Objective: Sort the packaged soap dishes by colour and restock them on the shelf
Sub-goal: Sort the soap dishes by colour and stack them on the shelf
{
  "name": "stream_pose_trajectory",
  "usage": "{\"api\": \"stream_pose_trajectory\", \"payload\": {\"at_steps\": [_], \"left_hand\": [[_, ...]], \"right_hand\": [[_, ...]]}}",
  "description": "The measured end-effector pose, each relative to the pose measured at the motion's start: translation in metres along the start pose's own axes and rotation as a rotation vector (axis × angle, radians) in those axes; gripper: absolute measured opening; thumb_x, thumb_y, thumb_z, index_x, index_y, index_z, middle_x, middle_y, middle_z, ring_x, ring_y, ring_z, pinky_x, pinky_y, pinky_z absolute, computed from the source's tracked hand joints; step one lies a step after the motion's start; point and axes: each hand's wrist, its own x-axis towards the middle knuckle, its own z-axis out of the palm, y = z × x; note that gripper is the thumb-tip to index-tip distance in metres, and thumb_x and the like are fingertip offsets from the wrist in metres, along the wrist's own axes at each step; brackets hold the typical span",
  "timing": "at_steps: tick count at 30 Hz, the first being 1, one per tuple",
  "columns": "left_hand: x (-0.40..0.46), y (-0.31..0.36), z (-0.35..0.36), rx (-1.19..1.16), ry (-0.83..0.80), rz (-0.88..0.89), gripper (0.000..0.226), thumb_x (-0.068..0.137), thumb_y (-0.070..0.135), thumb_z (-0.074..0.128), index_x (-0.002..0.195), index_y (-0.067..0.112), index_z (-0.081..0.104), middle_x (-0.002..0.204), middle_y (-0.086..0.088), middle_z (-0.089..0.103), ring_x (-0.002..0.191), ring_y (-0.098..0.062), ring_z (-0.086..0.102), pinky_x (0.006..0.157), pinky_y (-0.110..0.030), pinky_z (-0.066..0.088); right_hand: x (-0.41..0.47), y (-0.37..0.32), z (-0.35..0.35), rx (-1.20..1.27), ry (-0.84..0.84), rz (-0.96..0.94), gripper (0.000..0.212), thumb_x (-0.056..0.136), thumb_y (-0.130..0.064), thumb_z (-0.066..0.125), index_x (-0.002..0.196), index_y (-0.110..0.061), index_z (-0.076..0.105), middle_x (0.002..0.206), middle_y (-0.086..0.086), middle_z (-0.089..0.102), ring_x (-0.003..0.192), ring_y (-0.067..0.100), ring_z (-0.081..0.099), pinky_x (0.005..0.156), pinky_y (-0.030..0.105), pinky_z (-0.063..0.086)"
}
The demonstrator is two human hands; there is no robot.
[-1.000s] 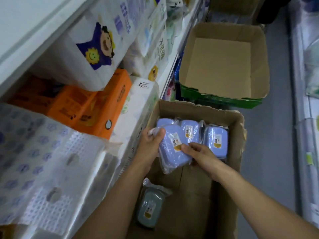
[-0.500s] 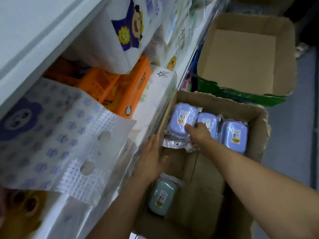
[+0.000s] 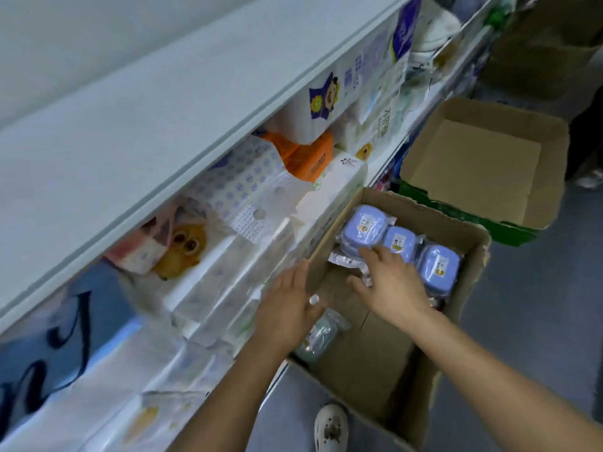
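Several blue packaged soap dishes [image 3: 365,227] stand in a row at the far end of an open cardboard box [image 3: 463,288] on the floor. A green packaged soap dish [image 3: 318,340] lies at the box's near left corner, partly hidden by my left hand. My left hand [image 3: 287,308] hovers with relaxed fingers over the box's left wall, holding nothing. My right hand [image 3: 388,282] is spread open inside the box, just in front of the blue dishes, its fingertips by the middle one's wrapper.
White shelves [image 3: 195,102] on the left hold tissue and paper packs, including an orange one [image 3: 310,158]. A second open cardboard box [image 3: 483,164] sits beyond. My white shoe [image 3: 331,425] is on the grey floor beside the near box.
My right hand has let go of the blue dish and drawn back, opening. My left hand lifted slightly near the box's left wall. The camera view rose and pulled back.
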Motion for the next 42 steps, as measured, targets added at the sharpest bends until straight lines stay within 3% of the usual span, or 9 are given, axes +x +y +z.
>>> {"api": "stream_pose_trajectory", "payload": {"at_steps": [4, 7, 9, 12, 16, 22, 31, 36, 42], "left_hand": [[-0.098, 0.011, -0.027, -0.044, 0.191, -0.050, 0.070, 0.092, 0.053, 0.056, 0.153, 0.031, 0.027, 0.150, 0.005, 0.042, 0.132, -0.018, 0.042, 0.101, -0.034, 0.039], [-0.172, 0.011, -0.038, -0.032, 0.341, -0.112, 0.065, 0.089, 0.055, 0.059, 0.146, 0.031, 0.039, 0.139, 0.004, 0.054, 0.123, -0.021, 0.051, 0.093, -0.037, 0.045], [-0.221, 0.008, -0.041, -0.013, 0.457, -0.174, 0.061, 0.088, 0.056, 0.058, 0.140, 0.027, 0.047, 0.131, 0.003, 0.060, 0.117, -0.023, 0.056, 0.089, -0.039, 0.048], [-0.290, -0.002, -0.045, 0.009, 0.557, -0.279, 0.062, 0.087, 0.059, 0.049, 0.138, 0.023, 0.048, 0.133, 0.002, 0.058, 0.120, -0.023, 0.054, 0.094, -0.041, 0.047], [-0.375, -0.028, -0.046, 0.061, 0.627, -0.433, 0.065, 0.087, 0.057, 0.049, 0.139, 0.020, 0.048, 0.136, -0.002, 0.056, 0.122, -0.026, 0.053, 0.098, -0.044, 0.046], [-0.500, -0.072, -0.041, 0.084, 0.677, -0.704, 0.068, 0.086, 0.062, 0.044, 0.141, 0.022, 0.046, 0.138, 0.000, 0.054, 0.125, -0.024, 0.051, 0.099, -0.042, 0.044], [-0.708, -0.144, 0.016, 0.008, 0.593, -1.056, 0.073, 0.084, 0.063, 0.042, 0.139, 0.017, 0.049, 0.131, -0.007, 0.057, 0.115, -0.030, 0.056, 0.091, -0.044, 0.051], [-0.806, -0.177, 0.052, -0.117, 0.516, -1.195, 0.074, 0.080, 0.062, 0.037, 0.142, 0.021, 0.045, 0.136, -0.003, 0.053, 0.122, -0.028, 0.052, 0.094, -0.042, 0.045], [-0.905, -0.233, 0.083, -0.285, 0.421, -1.327, 0.060, 0.092, 0.052, 0.054, 0.145, 0.029, 0.036, 0.141, 0.005, 0.045, 0.129, -0.019, 0.042, 0.101, -0.035, 0.039]], "right_hand": [[-0.083, -0.027, -0.007, 0.036, 0.086, -0.141, 0.067, 0.089, -0.060, 0.040, 0.147, -0.028, 0.032, 0.148, -0.003, 0.038, 0.135, 0.021, 0.038, 0.106, 0.042, 0.034], [-0.140, -0.048, -0.006, 0.074, 0.132, -0.290, 0.073, 0.081, -0.063, 0.028, 0.145, -0.029, 0.037, 0.145, -0.005, 0.041, 0.133, 0.019, 0.040, 0.103, 0.041, 0.035], [-0.174, -0.066, -0.001, 0.082, 0.151, -0.399, 0.070, 0.081, -0.059, 0.031, 0.143, -0.027, 0.041, 0.143, -0.004, 0.045, 0.130, 0.019, 0.043, 0.101, 0.039, 0.036], [-0.219, -0.099, 0.008, 0.095, 0.150, -0.562, 0.063, 0.086, -0.054, 0.038, 0.140, -0.023, 0.047, 0.139, -0.001, 0.050, 0.124, 0.019, 0.047, 0.098, 0.034, 0.036], [-0.267, -0.152, 0.029, 0.118, 0.073, -0.734, 0.062, 0.087, -0.055, 0.039, 0.140, -0.024, 0.045, 0.141, 0.001, 0.049, 0.124, 0.023, 0.050, 0.099, 0.039, 0.040], [-0.341, -0.243, 0.072, 0.063, -0.064, -0.990, 0.064, 0.092, -0.057, 0.037, 0.148, -0.029, 0.033, 0.154, -0.004, 0.031, 0.138, 0.019, 0.034, 0.107, 0.038, 0.033], [-0.479, -0.368, 0.185, 0.058, -0.279, -1.274, 0.056, 0.092, -0.043, 0.054, 0.144, -0.027, 0.037, 0.147, -0.006, 0.037, 0.128, 0.019, 0.043, 0.088, 0.036, 0.046], [-0.547, -0.412, 0.255, -0.028, -0.410, -1.310, 0.056, 0.093, -0.037, 0.055, 0.144, -0.026, 0.036, 0.146, -0.003, 0.037, 0.130, 0.021, 0.040, 0.092, 0.035, 0.043], [-0.610, -0.464, 0.327, -0.154, -0.552, -1.272, 0.055, 0.095, -0.038, 0.052, 0.145, -0.028, 0.033, 0.148, -0.005, 0.035, 0.128, 0.018, 0.042, 0.092, 0.031, 0.043]]}}
